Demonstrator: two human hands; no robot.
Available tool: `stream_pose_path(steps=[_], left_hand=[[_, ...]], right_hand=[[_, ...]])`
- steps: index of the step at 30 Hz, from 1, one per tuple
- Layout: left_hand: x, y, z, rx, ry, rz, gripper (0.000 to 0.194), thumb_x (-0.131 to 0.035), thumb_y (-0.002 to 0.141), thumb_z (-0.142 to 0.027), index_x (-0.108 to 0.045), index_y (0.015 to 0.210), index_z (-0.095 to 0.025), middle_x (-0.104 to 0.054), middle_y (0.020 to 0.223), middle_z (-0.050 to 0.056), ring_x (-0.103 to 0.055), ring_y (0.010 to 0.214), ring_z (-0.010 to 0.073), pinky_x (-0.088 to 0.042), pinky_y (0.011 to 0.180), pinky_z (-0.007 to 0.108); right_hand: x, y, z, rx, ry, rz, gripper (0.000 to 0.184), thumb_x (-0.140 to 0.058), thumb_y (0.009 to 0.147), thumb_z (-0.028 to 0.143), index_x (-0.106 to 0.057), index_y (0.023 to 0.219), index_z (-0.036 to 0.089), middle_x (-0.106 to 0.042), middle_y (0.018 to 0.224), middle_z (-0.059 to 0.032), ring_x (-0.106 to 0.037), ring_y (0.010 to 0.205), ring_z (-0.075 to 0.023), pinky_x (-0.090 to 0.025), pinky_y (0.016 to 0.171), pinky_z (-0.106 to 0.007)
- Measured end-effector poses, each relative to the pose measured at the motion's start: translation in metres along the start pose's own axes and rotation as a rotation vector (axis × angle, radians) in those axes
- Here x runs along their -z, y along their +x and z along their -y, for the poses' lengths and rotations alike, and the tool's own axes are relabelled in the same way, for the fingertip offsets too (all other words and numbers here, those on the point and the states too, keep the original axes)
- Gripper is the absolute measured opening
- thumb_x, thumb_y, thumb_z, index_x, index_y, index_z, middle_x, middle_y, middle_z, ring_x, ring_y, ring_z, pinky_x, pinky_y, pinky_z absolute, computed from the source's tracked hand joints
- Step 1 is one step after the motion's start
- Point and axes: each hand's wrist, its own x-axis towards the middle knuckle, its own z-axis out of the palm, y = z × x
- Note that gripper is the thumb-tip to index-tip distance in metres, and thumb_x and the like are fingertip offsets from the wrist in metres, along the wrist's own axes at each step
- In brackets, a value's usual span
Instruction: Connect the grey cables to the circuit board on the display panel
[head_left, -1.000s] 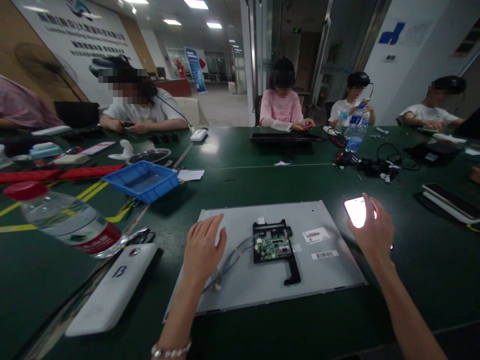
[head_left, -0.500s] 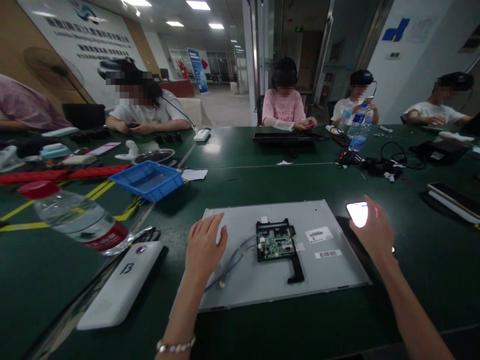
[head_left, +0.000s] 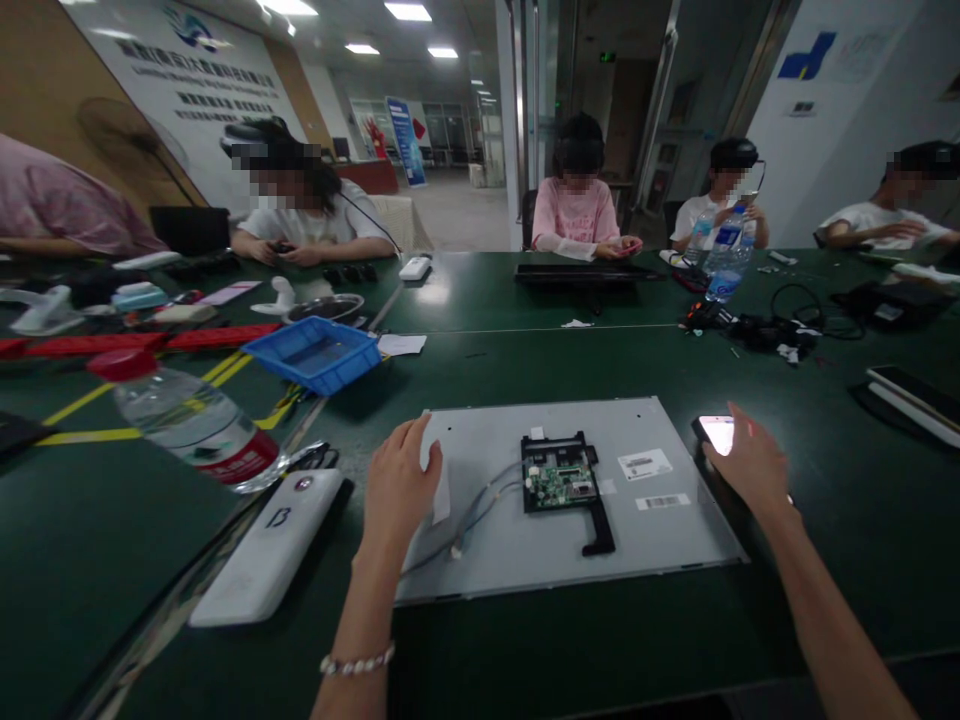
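Note:
A flat grey metal-backed display panel (head_left: 480, 430) lies on the green table in front of me. On it sits a green circuit board (head_left: 559, 483) in a black plastic frame (head_left: 598, 535), with thin grey cables (head_left: 480, 510) trailing left. My left hand (head_left: 397, 480) is over the panel's left edge, fingers stretched out and thumb apart, holding nothing. Beside the panel's right edge, my right hand (head_left: 754, 465) grips a smartphone (head_left: 716, 433) from above; its lit screen shows at one corner, while the palm hides most of it. The phone looks to be resting on the table.
To my left are a white device marked 13 (head_left: 274, 540), a tilted water bottle (head_left: 202, 430) and a blue tray (head_left: 319, 360). Black cables (head_left: 772, 335) and a dark-topped white slab (head_left: 915, 405) lie right. Several people sit across the table (head_left: 480, 365).
My right hand and the phone have come down slightly toward the table. The left hand stays open at the panel's left edge. The whole view has shifted slightly.

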Motion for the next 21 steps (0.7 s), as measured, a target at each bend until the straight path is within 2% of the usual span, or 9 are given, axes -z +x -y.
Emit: stream_pose_path(steps=[2, 4, 8, 11, 16, 19, 21], left_hand=[[-0.001, -0.002, 0.009, 0.030, -0.053, 0.018, 0.041, -0.042, 0.086, -0.026, -0.046, 0.125, -0.018, -0.053, 0.121, 0.011, -0.051, 0.111, 0.0263, -0.040, 0.096, 0.041], [-0.003, -0.005, 0.018, 0.050, -0.112, 0.052, 0.040, -0.044, 0.084, -0.026, -0.048, 0.123, -0.018, -0.053, 0.120, 0.010, -0.050, 0.113, 0.0254, -0.039, 0.098, 0.040], [-0.006, -0.014, 0.031, 0.084, -0.236, 0.157, 0.041, -0.046, 0.081, -0.027, -0.049, 0.121, -0.019, -0.053, 0.121, 0.009, -0.053, 0.109, 0.0234, -0.041, 0.096, 0.040], [-0.008, -0.019, 0.033, 0.097, -0.304, 0.251, 0.041, -0.049, 0.078, -0.028, -0.054, 0.117, -0.018, -0.056, 0.114, 0.009, -0.058, 0.097, 0.0218, -0.046, 0.087, 0.038], [-0.012, -0.020, 0.028, 0.066, -0.335, 0.341, 0.028, -0.050, 0.074, -0.023, -0.064, 0.099, -0.019, -0.063, 0.089, 0.004, -0.060, 0.077, 0.0179, -0.048, 0.075, 0.032], [-0.010, -0.017, 0.022, 0.071, -0.328, 0.353, 0.020, -0.050, 0.076, -0.025, -0.067, 0.086, -0.020, -0.065, 0.077, 0.003, -0.060, 0.071, 0.0180, -0.047, 0.070, 0.031], [-0.005, -0.017, 0.018, 0.100, -0.358, 0.321, 0.018, -0.052, 0.077, -0.028, -0.067, 0.080, -0.020, -0.066, 0.076, 0.003, -0.061, 0.070, 0.0180, -0.046, 0.069, 0.030]], right_hand=[[0.000, -0.001, 0.004, 0.075, 0.015, -0.023, 0.074, -0.050, 0.077, 0.046, -0.024, 0.141, 0.020, -0.041, 0.133, -0.0193, -0.033, 0.124, -0.0427, -0.033, 0.089, -0.061], [0.001, -0.003, 0.014, 0.171, 0.063, -0.020, 0.072, -0.049, 0.078, 0.044, -0.025, 0.141, 0.018, -0.040, 0.135, -0.0184, -0.029, 0.128, -0.0414, -0.031, 0.093, -0.061], [0.011, -0.016, 0.051, 0.404, 0.214, 0.057, 0.063, -0.046, 0.082, 0.036, -0.030, 0.139, 0.016, -0.043, 0.134, -0.0154, -0.036, 0.125, -0.0328, -0.033, 0.100, -0.052], [0.024, -0.036, 0.083, 0.515, 0.319, 0.106, 0.056, -0.045, 0.084, 0.033, -0.034, 0.137, 0.019, -0.044, 0.133, -0.0116, -0.039, 0.125, -0.0282, -0.033, 0.103, -0.049], [0.040, -0.068, 0.120, 0.588, 0.454, 0.159, 0.048, -0.042, 0.086, 0.029, -0.038, 0.134, 0.024, -0.047, 0.132, -0.0079, -0.040, 0.125, -0.0252, -0.034, 0.104, -0.049], [0.041, -0.079, 0.129, 0.589, 0.502, 0.167, 0.045, -0.042, 0.087, 0.028, -0.040, 0.133, 0.024, -0.048, 0.130, -0.0074, -0.042, 0.123, -0.0241, -0.035, 0.104, -0.049], [0.040, -0.085, 0.130, 0.575, 0.528, 0.162, 0.044, -0.042, 0.087, 0.027, -0.042, 0.131, 0.023, -0.049, 0.129, -0.0076, -0.043, 0.122, -0.0236, -0.036, 0.104, -0.048]])
